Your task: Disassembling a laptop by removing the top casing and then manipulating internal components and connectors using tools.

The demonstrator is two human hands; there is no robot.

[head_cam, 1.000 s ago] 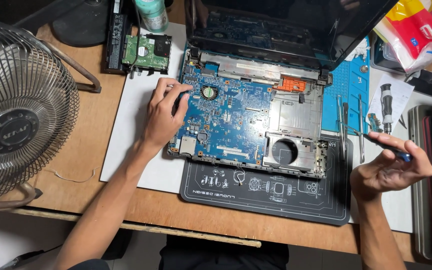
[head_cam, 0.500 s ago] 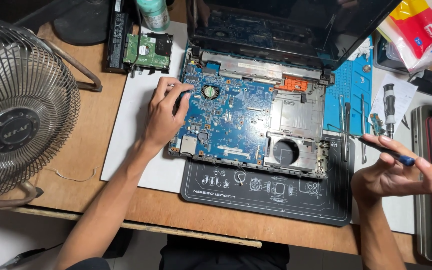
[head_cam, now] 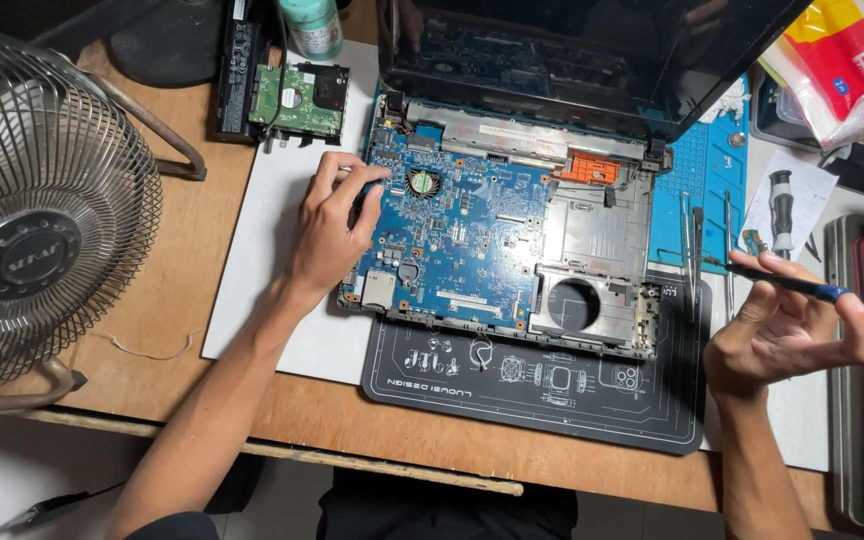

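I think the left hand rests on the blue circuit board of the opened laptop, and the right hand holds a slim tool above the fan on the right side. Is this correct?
Not fully. The fan stands on the left side of the table, far from the right hand. That hand holds the slim tool over the right side, beside the black mat. The left hand does rest on the blue circuit board. The head view shows this.

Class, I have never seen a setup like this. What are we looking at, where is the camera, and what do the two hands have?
One camera, worn on the person's head, looks down at a wooden desk. An opened laptop lies on a dark mat, its blue circuit board bare. The left hand rests on the board's left edge. The right hand holds a thin screwdriver in its fingers, off to the side. A fan stands at left, a small green board behind.
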